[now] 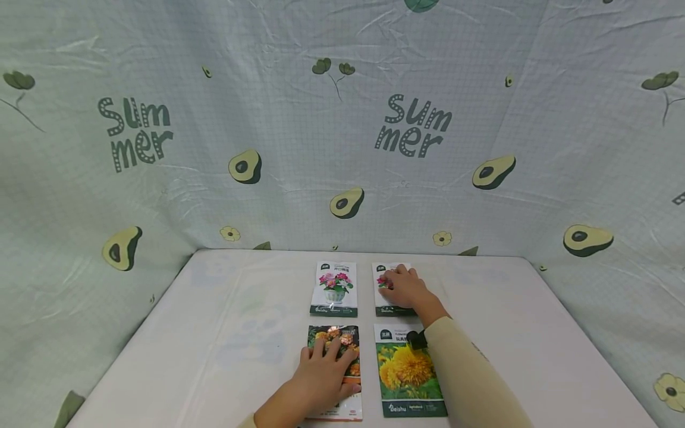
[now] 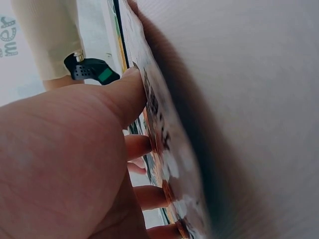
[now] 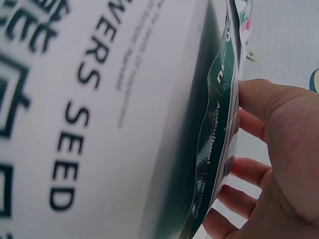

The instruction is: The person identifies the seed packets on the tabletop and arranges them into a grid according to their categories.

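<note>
Four flat flower seed packets would exceed counting, so: several flower seed packets lie in two columns. My left hand point(image 1: 321, 377) rests with spread fingers on the front left packet with orange flowers point(image 1: 349, 339); in the left wrist view its thumb and fingertips press on that packet's face. At the back right, the fingertips of my right hand point(image 1: 411, 289) touch a white packet with a dark green bottom band point(image 1: 386, 302), partly covering its picture. The right wrist view shows these fingers point(image 3: 254, 124) fairly straight against it. Below my right forearm lies a yellow-flower packet point(image 1: 409, 371), its right edge partly hidden.
A white packet with a potted pink flower picture point(image 1: 335, 288) lies at the back left of the group. The packets lie on a white table point(image 1: 246, 356). Behind and beside it hangs a pale curtain point(image 1: 299, 131) printed with avocados. A black wrist strap point(image 2: 92, 68) circles my right wrist.
</note>
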Action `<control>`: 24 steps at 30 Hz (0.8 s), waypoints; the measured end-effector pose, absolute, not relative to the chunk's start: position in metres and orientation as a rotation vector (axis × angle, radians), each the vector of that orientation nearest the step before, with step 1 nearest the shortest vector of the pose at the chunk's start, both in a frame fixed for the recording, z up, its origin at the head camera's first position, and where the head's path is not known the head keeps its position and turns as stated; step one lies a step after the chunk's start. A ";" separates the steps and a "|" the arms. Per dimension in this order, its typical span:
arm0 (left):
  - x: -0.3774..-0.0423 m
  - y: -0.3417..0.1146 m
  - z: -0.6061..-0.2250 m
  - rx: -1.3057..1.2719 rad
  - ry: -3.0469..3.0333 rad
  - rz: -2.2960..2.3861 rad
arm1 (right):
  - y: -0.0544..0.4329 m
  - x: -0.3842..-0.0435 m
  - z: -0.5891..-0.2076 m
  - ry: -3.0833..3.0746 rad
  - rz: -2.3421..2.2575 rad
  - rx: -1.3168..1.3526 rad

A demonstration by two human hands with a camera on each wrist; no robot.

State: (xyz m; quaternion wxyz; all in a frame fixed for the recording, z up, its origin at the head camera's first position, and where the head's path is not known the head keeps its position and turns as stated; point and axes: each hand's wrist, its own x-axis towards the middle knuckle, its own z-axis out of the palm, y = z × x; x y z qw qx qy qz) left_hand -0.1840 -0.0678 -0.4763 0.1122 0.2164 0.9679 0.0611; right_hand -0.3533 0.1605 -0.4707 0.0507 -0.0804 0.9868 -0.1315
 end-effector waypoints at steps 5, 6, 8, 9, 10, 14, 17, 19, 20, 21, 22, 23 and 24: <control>-0.184 -0.068 -0.473 0.629 2.825 0.194 | 0.158 -0.353 -0.470 2.999 -0.405 -0.255; -0.184 -0.068 -0.472 0.628 2.820 0.196 | 0.158 -0.353 -0.470 2.998 -0.405 -0.256; -0.183 -0.068 -0.470 0.625 2.813 0.203 | 0.157 -0.353 -0.469 2.997 -0.403 -0.258; -0.183 -0.068 -0.470 0.626 2.812 0.202 | 0.156 -0.352 -0.469 2.996 -0.404 -0.258; -0.183 -0.068 -0.469 0.629 2.812 0.204 | 0.156 -0.352 -0.468 2.995 -0.406 -0.259; -0.183 -0.068 -0.471 0.644 2.827 0.195 | 0.155 -0.350 -0.466 2.997 -0.409 -0.264; -0.184 -0.069 -0.473 0.648 2.836 0.188 | 0.154 -0.350 -0.466 2.998 -0.414 -0.267; -0.185 -0.068 -0.474 0.645 2.835 0.182 | 0.153 -0.350 -0.466 2.996 -0.412 -0.271; -0.185 -0.068 -0.473 0.642 2.830 0.181 | 0.153 -0.350 -0.466 2.996 -0.410 -0.273; -0.185 -0.068 -0.473 0.638 2.824 0.180 | 0.153 -0.350 -0.466 2.996 -0.408 -0.274; -0.185 -0.068 -0.473 0.632 2.815 0.179 | 0.153 -0.350 -0.467 2.995 -0.406 -0.275; -0.185 -0.068 -0.472 0.625 2.805 0.178 | 0.153 -0.350 -0.467 2.996 -0.405 -0.274; -0.186 -0.068 -0.472 0.617 2.794 0.178 | 0.152 -0.350 -0.468 2.996 -0.406 -0.271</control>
